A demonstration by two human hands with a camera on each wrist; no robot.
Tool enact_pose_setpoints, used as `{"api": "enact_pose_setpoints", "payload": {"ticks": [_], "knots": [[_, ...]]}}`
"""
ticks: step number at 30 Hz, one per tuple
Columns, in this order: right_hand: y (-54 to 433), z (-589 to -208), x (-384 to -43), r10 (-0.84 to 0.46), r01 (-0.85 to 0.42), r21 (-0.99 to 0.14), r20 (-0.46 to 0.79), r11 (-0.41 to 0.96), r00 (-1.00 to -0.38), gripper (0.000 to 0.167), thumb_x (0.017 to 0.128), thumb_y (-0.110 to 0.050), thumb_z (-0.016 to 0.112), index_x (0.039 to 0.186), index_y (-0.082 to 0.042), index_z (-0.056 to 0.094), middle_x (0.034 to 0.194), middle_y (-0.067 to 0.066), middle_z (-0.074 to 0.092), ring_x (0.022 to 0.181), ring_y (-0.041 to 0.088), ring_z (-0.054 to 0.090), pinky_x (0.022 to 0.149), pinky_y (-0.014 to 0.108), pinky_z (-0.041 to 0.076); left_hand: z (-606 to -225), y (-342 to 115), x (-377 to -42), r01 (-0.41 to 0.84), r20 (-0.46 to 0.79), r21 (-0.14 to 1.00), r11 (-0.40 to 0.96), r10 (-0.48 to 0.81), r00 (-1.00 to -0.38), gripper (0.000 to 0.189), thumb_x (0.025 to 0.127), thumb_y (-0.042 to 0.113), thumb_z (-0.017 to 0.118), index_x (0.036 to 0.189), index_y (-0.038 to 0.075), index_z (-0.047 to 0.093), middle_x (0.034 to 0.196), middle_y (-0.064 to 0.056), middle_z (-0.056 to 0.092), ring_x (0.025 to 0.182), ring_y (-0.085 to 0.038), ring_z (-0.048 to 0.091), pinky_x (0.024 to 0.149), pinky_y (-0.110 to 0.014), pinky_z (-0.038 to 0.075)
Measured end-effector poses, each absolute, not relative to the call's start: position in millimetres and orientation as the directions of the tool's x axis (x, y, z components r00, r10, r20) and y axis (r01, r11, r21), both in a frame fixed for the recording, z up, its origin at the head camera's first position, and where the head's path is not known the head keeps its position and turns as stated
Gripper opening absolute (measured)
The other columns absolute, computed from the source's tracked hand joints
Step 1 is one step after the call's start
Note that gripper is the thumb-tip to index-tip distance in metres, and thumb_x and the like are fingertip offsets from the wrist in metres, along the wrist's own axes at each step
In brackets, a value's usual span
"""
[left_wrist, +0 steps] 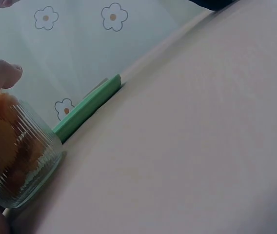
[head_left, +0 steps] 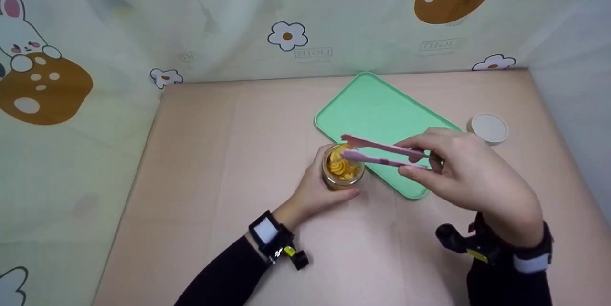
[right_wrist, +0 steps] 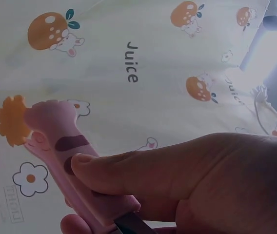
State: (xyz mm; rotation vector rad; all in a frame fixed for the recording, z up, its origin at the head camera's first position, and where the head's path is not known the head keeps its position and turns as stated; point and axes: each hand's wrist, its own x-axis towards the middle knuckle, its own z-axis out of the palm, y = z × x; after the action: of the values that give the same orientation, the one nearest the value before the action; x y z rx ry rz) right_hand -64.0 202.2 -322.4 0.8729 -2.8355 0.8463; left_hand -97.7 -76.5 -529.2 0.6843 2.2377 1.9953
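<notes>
My left hand grips a ribbed glass jar, fingers around its far side and thumb along the near side. Inside the jar lie several orange-yellow ridged pieces, also visible through the glass jar in the left wrist view. With thumb and fingers, my right hand holds pink paw-tipped tongs above the jar's mouth. In the right wrist view, an orange scalloped piece is at the tips of the tongs, which appear to pinch it.
A green tray lies at an angle behind the jar. Right of it is a round whitish lid or shallow dish. A printed curtain stands along the table's back and left edges.
</notes>
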Motion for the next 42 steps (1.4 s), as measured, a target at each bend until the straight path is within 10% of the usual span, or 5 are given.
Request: {"api": "enact_pose_setpoints", "payload": {"ticks": [42], "knots": [[201,-343,-109,-0.331,-0.330,-0.568,0.105,0.754,-0.938,0.048,0.102,-0.038,0.080,0.137,-0.006,0.072,0.106,0.008,0.074,0.073,0.019,0.061,0.059,0.028,0.050,-531,-75,-97,0.294,0.261,0.955,0.046,0.347,-0.901,0.101,0.073,0.015,0.102,0.156,0.011,0.045,0.149,-0.005,0.063,0.139,-0.021,0.058,0.125,-0.044,0.041]]}}
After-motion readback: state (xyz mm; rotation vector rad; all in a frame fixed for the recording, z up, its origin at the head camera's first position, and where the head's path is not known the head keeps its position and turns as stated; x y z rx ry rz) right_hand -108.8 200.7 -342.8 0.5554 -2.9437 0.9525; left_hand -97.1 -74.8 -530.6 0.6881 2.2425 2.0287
